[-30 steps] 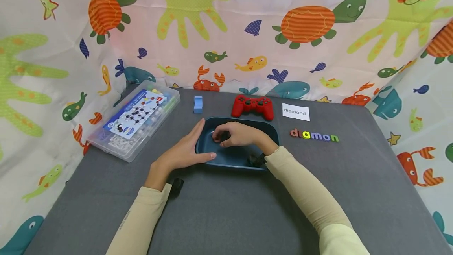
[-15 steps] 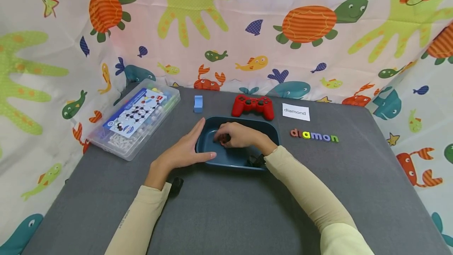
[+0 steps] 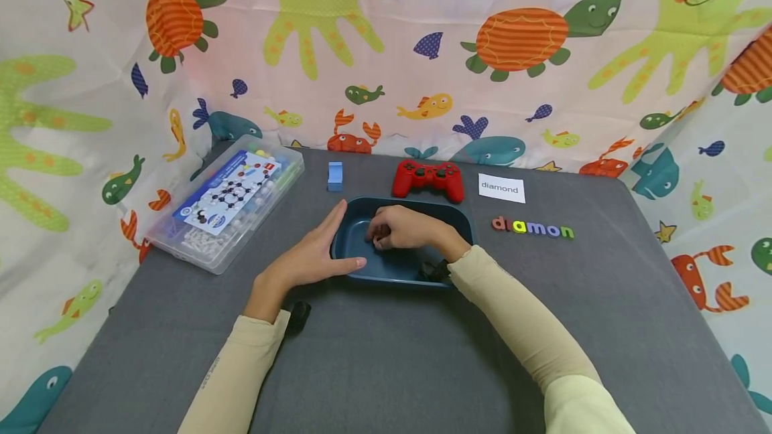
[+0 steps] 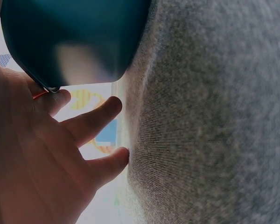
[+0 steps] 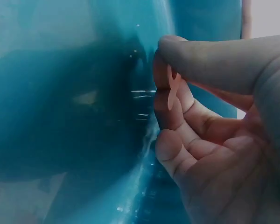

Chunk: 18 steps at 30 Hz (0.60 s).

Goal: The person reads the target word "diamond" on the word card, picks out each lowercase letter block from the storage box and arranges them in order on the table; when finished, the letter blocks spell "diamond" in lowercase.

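Note:
A dark blue tray (image 3: 389,268) lies on the grey table in the head view. My left hand (image 3: 304,261) braces its left end, fingers straight and spread, the thumb along the front rim. In the left wrist view, the loose fingers (image 4: 98,118) reach past the tray's corner. Inside the tray, my right hand (image 3: 407,226) is low over the floor. Its thumb and fingers pinch a small orange-pink letter-like piece (image 5: 172,91), mostly covered by the fingers. To the right, coloured letters (image 3: 533,227) spell "diamon" below a white card (image 3: 502,188) that reads "diamond".
Behind the tray are a red game controller (image 3: 428,181) and a small blue block (image 3: 335,177). A clear plastic case (image 3: 226,203) with a molecule-picture label stands at the left. Printed cloth (image 3: 362,39) walls the back and sides.
My right hand's thumb and fingertips have come together inside the tray, after being apart a second ago. My left hand stays against the tray. The head view has shifted slightly.

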Available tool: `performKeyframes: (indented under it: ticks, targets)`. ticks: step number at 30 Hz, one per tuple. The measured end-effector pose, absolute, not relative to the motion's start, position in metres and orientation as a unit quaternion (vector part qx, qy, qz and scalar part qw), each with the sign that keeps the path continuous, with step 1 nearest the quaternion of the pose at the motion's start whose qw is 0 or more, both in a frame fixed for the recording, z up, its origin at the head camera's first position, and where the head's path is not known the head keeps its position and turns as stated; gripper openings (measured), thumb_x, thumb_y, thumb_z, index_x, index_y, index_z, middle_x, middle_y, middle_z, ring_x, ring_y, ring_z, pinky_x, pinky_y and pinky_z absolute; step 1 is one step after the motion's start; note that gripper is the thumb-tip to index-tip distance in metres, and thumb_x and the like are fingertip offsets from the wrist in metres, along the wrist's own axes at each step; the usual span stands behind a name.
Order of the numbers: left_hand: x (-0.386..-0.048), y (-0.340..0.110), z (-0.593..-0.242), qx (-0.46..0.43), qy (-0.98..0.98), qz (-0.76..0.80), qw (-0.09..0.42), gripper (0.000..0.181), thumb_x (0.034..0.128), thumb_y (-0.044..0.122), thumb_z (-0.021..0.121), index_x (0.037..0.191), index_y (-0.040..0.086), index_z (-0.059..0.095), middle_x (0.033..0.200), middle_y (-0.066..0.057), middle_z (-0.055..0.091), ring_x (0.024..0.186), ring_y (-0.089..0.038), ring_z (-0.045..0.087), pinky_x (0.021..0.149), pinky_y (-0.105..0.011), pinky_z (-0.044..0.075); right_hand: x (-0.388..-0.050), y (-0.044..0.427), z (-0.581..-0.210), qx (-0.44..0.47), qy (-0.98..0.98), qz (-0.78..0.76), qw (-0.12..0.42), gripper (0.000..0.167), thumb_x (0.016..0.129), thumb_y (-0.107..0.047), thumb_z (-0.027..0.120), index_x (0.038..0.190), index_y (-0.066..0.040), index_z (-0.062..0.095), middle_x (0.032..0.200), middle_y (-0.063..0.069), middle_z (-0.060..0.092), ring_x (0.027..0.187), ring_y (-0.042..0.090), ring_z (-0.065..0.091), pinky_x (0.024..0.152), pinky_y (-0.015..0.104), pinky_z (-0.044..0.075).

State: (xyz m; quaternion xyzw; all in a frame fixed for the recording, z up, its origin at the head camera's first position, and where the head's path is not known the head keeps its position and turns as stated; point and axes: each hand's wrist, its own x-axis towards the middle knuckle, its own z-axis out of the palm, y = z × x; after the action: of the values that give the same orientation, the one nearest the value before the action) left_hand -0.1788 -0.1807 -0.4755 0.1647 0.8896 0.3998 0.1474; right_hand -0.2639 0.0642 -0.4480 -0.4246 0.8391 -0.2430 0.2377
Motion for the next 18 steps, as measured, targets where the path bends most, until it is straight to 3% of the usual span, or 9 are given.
performKeyframes:
  ticks: [18]
  targets:
    - [-0.178,-0.181,-0.475,0.164,0.891,0.398,0.149,0.125,0.0892,0.069,0.074,0.174,0.021,-0.004,0.180,0.000,-0.003,0.163,-0.037,0.012,0.122,-0.071,0.023,-0.261,0.092,-0.421,-0.409,0.825,-0.356,0.157,0.026,0.106,-0.013,0.069,0.127,-0.001,0.075,0.111,0.006,0.068,0.097,0.021,0.064,0.088,0.037,0.059]
